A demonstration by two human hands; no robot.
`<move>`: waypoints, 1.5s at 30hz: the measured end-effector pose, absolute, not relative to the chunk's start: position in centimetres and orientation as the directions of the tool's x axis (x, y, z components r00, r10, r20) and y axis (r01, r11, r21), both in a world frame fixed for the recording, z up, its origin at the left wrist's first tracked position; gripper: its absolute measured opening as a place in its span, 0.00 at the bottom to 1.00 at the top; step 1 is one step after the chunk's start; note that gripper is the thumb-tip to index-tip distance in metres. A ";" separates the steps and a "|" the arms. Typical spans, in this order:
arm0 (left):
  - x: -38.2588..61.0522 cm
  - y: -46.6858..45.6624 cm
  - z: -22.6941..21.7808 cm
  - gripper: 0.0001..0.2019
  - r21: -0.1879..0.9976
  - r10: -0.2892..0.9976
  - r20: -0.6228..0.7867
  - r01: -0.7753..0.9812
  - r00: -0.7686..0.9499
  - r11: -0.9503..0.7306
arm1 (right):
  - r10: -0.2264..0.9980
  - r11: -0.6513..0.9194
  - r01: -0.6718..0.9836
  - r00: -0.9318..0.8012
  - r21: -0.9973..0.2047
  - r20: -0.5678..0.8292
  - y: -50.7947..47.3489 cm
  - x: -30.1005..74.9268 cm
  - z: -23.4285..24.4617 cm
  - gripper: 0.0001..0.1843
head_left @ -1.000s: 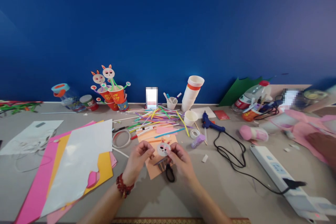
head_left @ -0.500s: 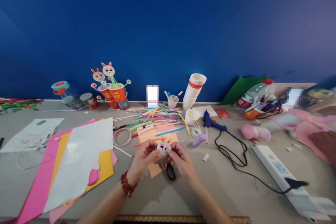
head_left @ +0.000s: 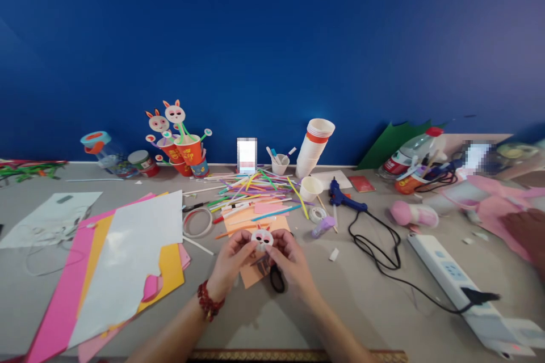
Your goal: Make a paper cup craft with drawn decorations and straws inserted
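Both my hands meet over the table's middle and pinch a small round white paper rabbit face (head_left: pixel 261 236) with pink ears. My left hand (head_left: pixel 230 264), a red bead bracelet on its wrist, grips the face's left edge with closed fingers. My right hand (head_left: pixel 290 264) grips the right edge. Under my hands lie an orange paper sheet (head_left: pixel 251 278) and black-handled scissors (head_left: pixel 276 279). A pile of coloured straws (head_left: pixel 251 190) lies just beyond.
Pink, yellow and white sheets (head_left: pixel 123 255) lie at the left. A blue glue gun (head_left: pixel 343 198) with a black cord, a white power strip (head_left: pixel 447 275), stacked paper cups (head_left: pixel 313 147) and finished rabbit cups (head_left: pixel 183 150) stand behind. Another person's hand (head_left: pixel 525 232) is at the right edge.
My hands have drawn closer together on the rabbit face and shifted slightly away from me; the view dipped a little.
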State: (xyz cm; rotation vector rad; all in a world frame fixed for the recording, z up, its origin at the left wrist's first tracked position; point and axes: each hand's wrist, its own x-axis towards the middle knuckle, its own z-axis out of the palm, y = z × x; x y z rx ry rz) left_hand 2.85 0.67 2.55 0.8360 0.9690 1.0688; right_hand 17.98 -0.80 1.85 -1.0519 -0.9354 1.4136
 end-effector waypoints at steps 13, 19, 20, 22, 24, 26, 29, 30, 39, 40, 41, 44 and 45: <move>3.0 0.4 1.9 0.14 0.986 0.996 0.043 -0.167 0.076 -0.030 | 0.983 0.146 0.153 0.091 -0.977 0.161 -0.9 17.9 1.8 0.07; 4.0 -0.4 2.1 0.11 0.936 0.989 0.005 -0.349 0.145 0.046 | 0.859 0.393 0.630 0.007 -0.670 0.511 -2.0 17.7 1.4 0.05; 4.2 -0.6 2.1 0.11 0.925 0.988 0.002 -0.375 0.156 0.058 | 0.841 0.415 0.662 -0.018 -0.624 0.541 -2.2 17.6 1.3 0.05; 4.3 -0.8 1.9 0.12 0.912 0.985 -0.001 -0.404 0.171 0.071 | 0.819 0.439 0.687 -0.042 -0.579 0.572 -2.4 17.4 1.3 0.05; 4.3 -0.9 1.8 0.14 0.902 0.986 -0.006 -0.424 0.170 0.078 | 0.811 0.454 0.682 -0.050 -0.573 0.583 -2.5 17.3 1.5 0.05; 4.1 -0.9 1.5 0.17 0.891 0.985 -0.010 -0.446 0.174 0.087 | 0.803 0.470 0.667 -0.051 -0.578 0.594 -2.5 17.3 1.6 0.06; 3.8 -0.8 1.3 0.19 0.855 0.974 -0.027 -0.499 0.226 0.140 | 0.784 0.512 0.640 -0.075 -0.573 0.616 -2.5 17.5 1.6 0.04; 3.6 -0.8 1.2 0.19 0.833 0.967 -0.029 -0.529 0.252 0.163 | 0.775 0.526 0.634 -0.083 -0.567 0.626 -2.6 17.5 1.6 0.05; 2.7 -0.5 1.5 0.11 0.666 0.909 -0.003 -0.677 0.416 0.312 | 0.760 0.577 0.470 -0.011 -0.668 0.649 -3.0 17.8 1.2 0.13; 2.6 -0.5 1.6 0.12 0.667 0.910 -0.005 -0.676 0.416 0.313 | 0.751 0.588 0.472 -0.017 -0.657 0.660 -3.0 17.9 1.3 0.15; 2.6 -0.5 1.8 0.13 0.673 0.908 -0.005 -0.670 0.418 0.312 | 0.742 0.598 0.480 -0.029 -0.641 0.670 -3.0 18.0 1.3 0.16; 2.7 -0.6 2.4 0.20 0.719 0.900 0.015 -0.630 0.435 0.292 | 0.753 0.602 0.474 -0.067 -0.643 0.655 -3.0 18.1 1.6 0.15; 2.8 -0.6 2.6 0.22 0.738 0.898 0.028 -0.615 0.438 0.277 | 0.778 0.580 0.448 -0.055 -0.681 0.626 -3.0 18.1 1.8 0.13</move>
